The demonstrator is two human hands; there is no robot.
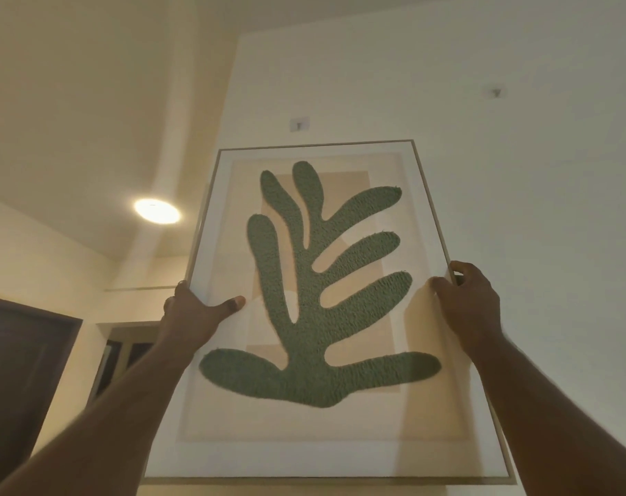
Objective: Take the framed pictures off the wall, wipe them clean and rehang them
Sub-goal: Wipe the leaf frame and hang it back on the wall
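The framed picture (326, 309) is held up against the wall (519, 173), its top edge just below the left wall hook (299, 123); a second wall hook (496, 92) sits well apart, higher and to the right. The left hand (193, 313) grips the left side rail, thumb laid flat across the glazed front and fingers curled behind the edge. The right hand (469, 302) grips the right side rail, fingertips wrapped over the rim. Both hands clamp the frame at about mid-height. Whether the picture is coming off the hook or going back on cannot be determined from this view; the frame hangs free of the hook, so the step in hand is judged to be a lift or a lowering along the wall. If rehanging, the next move calls for raising the frame until the hidden rear hanger meets the hook, keeping the top rail level. The frame is a slim, pale, rectangular moulding with a smooth glossy front. The artwork is a green, coarse, looped-textile leaf form with rounded lobes, set on beige and cream paper panels. A round ceiling light (157, 210) glows at left.
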